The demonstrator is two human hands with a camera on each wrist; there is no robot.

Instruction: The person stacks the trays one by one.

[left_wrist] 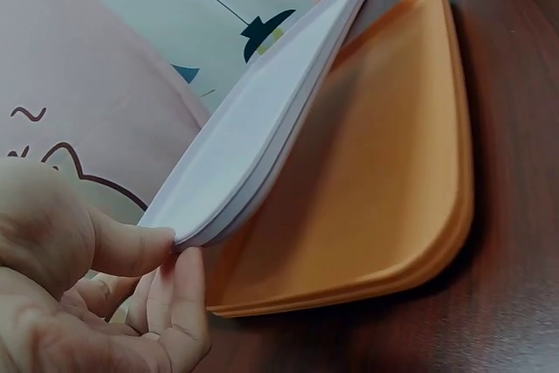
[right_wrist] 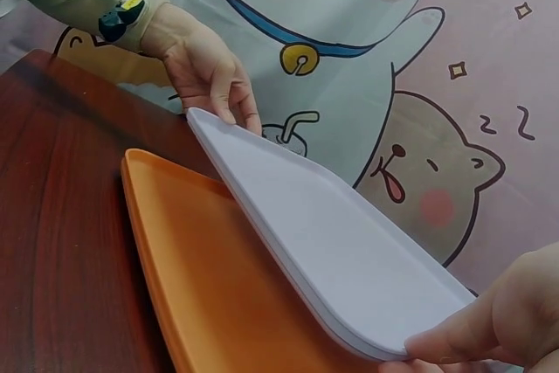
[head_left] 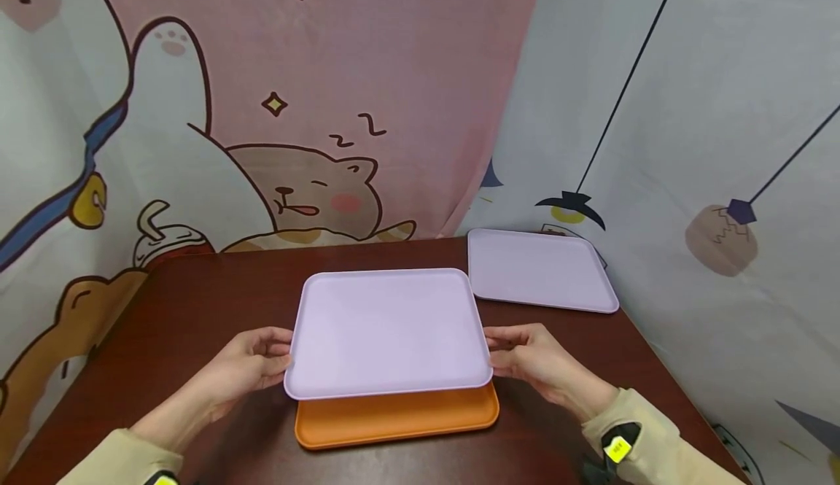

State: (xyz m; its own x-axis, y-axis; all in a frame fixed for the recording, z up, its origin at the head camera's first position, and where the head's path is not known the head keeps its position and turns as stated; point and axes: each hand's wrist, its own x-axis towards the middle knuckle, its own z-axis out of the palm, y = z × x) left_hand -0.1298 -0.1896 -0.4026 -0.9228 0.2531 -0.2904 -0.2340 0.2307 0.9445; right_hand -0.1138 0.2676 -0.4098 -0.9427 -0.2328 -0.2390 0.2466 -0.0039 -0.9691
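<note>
A lilac tray (head_left: 387,333) is held tilted above an orange tray (head_left: 394,418) that lies flat on the brown table (head_left: 197,310). My left hand (head_left: 252,361) pinches the lilac tray's left edge, thumb on top and fingers (left_wrist: 179,290) beneath. My right hand (head_left: 531,359) pinches its right edge (right_wrist: 410,338) the same way. In the left wrist view the lilac tray (left_wrist: 262,128) shows two stacked edges, raised off the orange tray (left_wrist: 376,189). The right wrist view shows the lilac tray (right_wrist: 323,233) lifted over the orange tray (right_wrist: 201,277), with the left hand (right_wrist: 214,72) at its far corner.
Another lilac tray (head_left: 538,270) lies at the table's back right corner. Cartoon-printed cloth (head_left: 262,106) hangs close behind and to both sides of the table. Bare table surface shows to the left and right of the trays.
</note>
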